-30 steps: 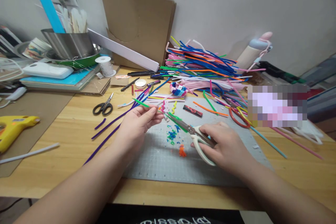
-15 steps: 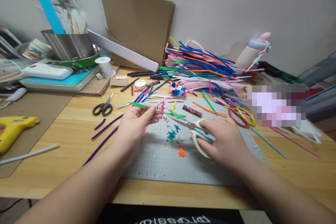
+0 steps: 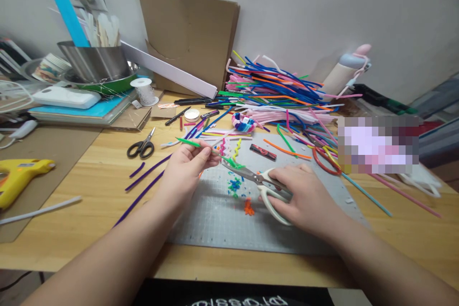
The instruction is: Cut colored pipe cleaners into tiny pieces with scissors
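Observation:
My left hand pinches a green pipe cleaner, whose pointed end sticks out to the left. Its other end runs right to the scissor blades. My right hand grips white-handled scissors, the blades slightly parted and pointing left at the green strand. Whether the blades touch it I cannot tell. Below the blades, blue and green fuzz clippings and an orange pile of clippings lie on the grey cutting mat. Yellow and pink wavy pieces lie just behind.
A heap of pipe cleaners fills the back, near leaning cardboard. Black scissors, purple pipe cleaners and a yellow glue gun lie left. Red-handled scissors are right; a dark labelled tube lies on the mat.
The scissors have shifted slightly left and their handles have spread, with the blades closer to the green strand. My left hand stays almost still.

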Demonstrator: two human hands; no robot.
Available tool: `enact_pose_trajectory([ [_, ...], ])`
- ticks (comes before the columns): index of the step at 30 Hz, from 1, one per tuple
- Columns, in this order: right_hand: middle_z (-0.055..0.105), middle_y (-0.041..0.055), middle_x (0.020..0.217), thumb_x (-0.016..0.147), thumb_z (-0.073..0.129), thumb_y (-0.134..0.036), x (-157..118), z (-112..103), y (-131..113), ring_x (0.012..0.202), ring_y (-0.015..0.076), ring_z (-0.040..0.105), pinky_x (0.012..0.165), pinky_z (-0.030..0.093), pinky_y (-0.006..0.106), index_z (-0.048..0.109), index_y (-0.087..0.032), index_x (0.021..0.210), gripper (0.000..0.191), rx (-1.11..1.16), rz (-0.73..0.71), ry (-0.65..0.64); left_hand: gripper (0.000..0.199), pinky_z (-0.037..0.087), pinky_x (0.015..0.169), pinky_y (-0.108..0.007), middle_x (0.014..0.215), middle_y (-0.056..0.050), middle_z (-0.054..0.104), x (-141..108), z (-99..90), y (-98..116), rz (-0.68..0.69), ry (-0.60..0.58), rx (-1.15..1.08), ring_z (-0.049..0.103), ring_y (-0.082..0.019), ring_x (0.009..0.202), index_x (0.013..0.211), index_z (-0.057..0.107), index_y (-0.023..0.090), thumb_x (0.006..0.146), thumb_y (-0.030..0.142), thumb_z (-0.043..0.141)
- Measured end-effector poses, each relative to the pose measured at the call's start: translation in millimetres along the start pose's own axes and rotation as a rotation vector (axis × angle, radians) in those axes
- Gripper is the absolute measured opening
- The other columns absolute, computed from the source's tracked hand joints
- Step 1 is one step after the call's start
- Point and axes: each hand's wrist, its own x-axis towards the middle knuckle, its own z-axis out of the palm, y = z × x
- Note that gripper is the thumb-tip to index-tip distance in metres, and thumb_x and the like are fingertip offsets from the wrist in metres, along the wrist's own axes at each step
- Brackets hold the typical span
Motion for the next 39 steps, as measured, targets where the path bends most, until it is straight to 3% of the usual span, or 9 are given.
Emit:
enact_pose_trajectory([
  [9, 0.058, -0.001, 0.07, 0.08, 0.061, -0.035, 0.6, 0.5, -2.3, 0.068, 0.0178, 0.047, 0.067, 0.026, 0.031, 0.053, -0.02, 0.079, 0.017, 0.05, 0.027, -0.028, 0.024, 0.054, 0.067, -0.023, 0.071, -0.003, 0.071, -3.4, 4.8, 1.8, -0.133, -0.017, -0.081, 0.067, -0.011, 0.062, 0.079, 0.059, 0.014, 0.068, 0.025, 0.078],
  [39, 0.057, -0.0015, 0.068, 0.079, 0.061, -0.033, 0.3, -1.8, -7.3, 0.065, 0.0159, 0.047, 0.066, 0.026, 0.03, 0.049, -0.02, 0.074, 0.019, 0.127, 0.067, -0.072, 0.021, 0.054, 0.068, -0.024, 0.071, -0.003, 0.07, -5.2, 5.5, 2.5, -0.145, -0.016, -0.098, 0.066, -0.011, 0.062, 0.076, 0.06, 0.014, 0.07, 0.024, 0.077],
])
